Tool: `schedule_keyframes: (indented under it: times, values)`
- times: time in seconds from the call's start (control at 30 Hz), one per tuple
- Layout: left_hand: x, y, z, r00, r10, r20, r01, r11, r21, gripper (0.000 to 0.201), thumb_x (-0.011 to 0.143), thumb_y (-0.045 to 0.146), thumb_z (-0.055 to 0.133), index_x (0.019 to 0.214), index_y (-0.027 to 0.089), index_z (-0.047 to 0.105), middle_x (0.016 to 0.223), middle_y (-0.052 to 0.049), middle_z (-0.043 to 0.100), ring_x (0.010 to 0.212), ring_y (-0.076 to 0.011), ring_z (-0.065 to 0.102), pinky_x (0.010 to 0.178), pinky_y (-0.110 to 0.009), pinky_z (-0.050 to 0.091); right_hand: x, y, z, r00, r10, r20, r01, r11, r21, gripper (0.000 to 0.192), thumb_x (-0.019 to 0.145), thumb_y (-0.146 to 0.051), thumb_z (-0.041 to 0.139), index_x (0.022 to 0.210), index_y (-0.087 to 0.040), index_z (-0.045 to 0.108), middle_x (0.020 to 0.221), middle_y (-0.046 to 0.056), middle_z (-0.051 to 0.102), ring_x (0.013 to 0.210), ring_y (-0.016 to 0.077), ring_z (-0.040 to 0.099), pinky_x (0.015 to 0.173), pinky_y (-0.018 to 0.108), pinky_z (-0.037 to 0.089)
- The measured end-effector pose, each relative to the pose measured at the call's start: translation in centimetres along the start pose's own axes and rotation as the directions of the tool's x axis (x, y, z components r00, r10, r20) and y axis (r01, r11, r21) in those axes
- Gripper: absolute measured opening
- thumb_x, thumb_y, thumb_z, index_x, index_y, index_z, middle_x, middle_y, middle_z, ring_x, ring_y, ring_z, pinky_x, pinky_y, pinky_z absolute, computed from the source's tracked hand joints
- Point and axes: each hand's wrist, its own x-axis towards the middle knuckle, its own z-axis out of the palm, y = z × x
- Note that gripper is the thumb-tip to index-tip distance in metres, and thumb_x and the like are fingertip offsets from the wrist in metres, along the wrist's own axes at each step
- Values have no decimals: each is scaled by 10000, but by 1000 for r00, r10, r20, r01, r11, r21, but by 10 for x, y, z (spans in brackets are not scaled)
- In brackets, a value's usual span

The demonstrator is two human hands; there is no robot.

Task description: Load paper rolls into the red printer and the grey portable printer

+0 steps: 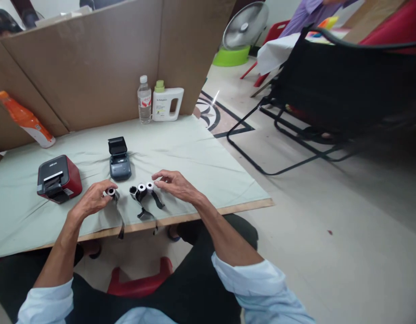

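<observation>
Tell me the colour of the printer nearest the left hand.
Red body with a black top, clear in the head view.

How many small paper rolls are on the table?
4: one roll at the left hand; three rolls, and, in a row beside the right hand.

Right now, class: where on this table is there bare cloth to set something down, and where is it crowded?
Free: the right side of the cloth, between the bottles and the front edge, and the front left below the red printer. Crowded: the front middle, where the left hand holds a roll, the right hand touches three rolls, near the grey printer.
</observation>
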Motion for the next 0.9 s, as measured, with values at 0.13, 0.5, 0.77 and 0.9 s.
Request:
schedule_keyframes:
  times: [0.13,0.5,0.77,0.9]
  values:
    - [-3,-2,8,1000,17,-13,-16,1000,13,457,752,93,562,1164,189,737,1139,-78,755,913,-206,694,855,-324,574,0,2,1,1000,-7,-11,6,1000,-20,337,891,-434,652,1029,-145,754,942,59,711,737,150,568,684,290,443]
    - [-10,-1,13,998,41,-46,-40,999,14,392,841,131,563,1177,210,749,1170,-85,750,1031,-229,705,933,-348,571,-1,1,2,999,-28,-41,27,999,-24,300,902,-426,647,1002,-167,760,1034,76,740,779,162,608,733,304,478]
    - [-14,-1,18,994,75,-77,-70,996,62,378,860,112,554,1178,195,740,1146,-93,727,1002,-225,697,921,-342,564,1,6,9,1000,-11,-20,10,1000,-17,315,903,-435,646,1029,-167,753,1025,83,728,847,189,639,794,334,508]
    - [-18,1,22,991,84,-102,-75,994,84,451,857,76,540,1249,216,715,1212,-87,720,1079,-234,691,1003,-367,541,10,2,18,995,-65,71,65,998,-1,341,878,-433,704,1112,-188,744,1188,112,707,1048,238,659,875,362,517]
